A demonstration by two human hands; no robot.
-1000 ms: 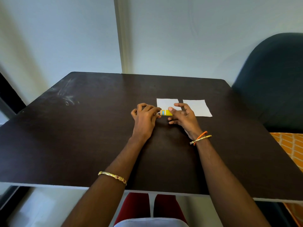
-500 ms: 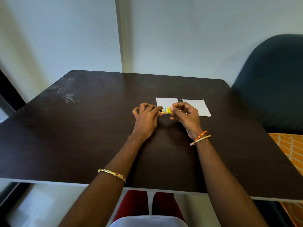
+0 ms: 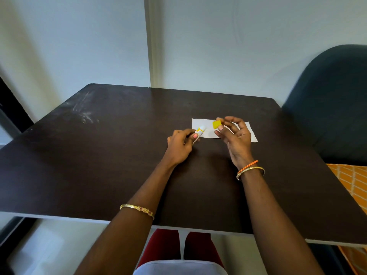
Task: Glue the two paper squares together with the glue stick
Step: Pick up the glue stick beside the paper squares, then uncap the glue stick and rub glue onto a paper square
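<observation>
Head view
Glue stick: the small white tube with a yellow-and-blue label (image 3: 200,130) lay tilted in the left hand (image 3: 179,145), its uncapped white tip pointing up and away over the near edge of the left paper.
Left grip: thumb and fingers were pressed around the tube's lower end, pinching it.
Cap: the small yellow plastic cap (image 3: 216,124) was off the tube, well apart from it.
Right grip: the right hand (image 3: 237,138) pinched the cap between thumb and forefinger; the other fingers were loosely spread.
Left paper: the white paper square (image 3: 206,126) lay flat on the dark brown wooden worktop (image 3: 119,155), partly covered by the glue stick and the cap.
Right paper: the second white paper square (image 3: 251,133) lay just beside the first, mostly hidden behind the right hand; whether the two touched I cannot tell.
Wrists: a gold bangle (image 3: 137,210) sat on the left forearm.
</observation>
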